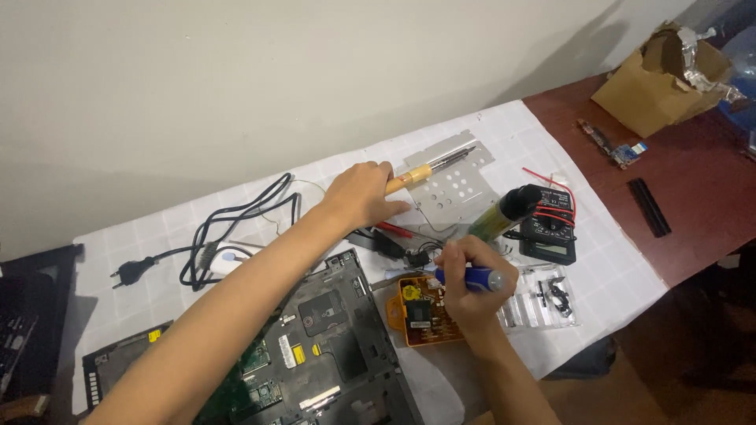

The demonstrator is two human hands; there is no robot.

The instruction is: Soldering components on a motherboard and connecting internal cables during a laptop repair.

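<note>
One bench (693, 197), brown wood, its left part under one white checked cloth (157, 228); bare wood runs open toward the right edge. One opened laptop chassis (331, 346), cut off by the lower frame edge and partly hidden under the left forearm. One cardboard box (657, 79) at the far right corner. One perforated metal plate (457, 185). One black power cord (228, 228), coiled, plug lying free at left. One multimeter (551, 228) with red leads. One orange circuit board (421, 311), just right of the laptop. Two hands: left hand (362, 193) closed around one soldering iron (429, 169) lying over the plate; right hand (465, 279) pinching one blue pen-shaped tool (476, 278) above the board. Its tip is hidden.
</note>
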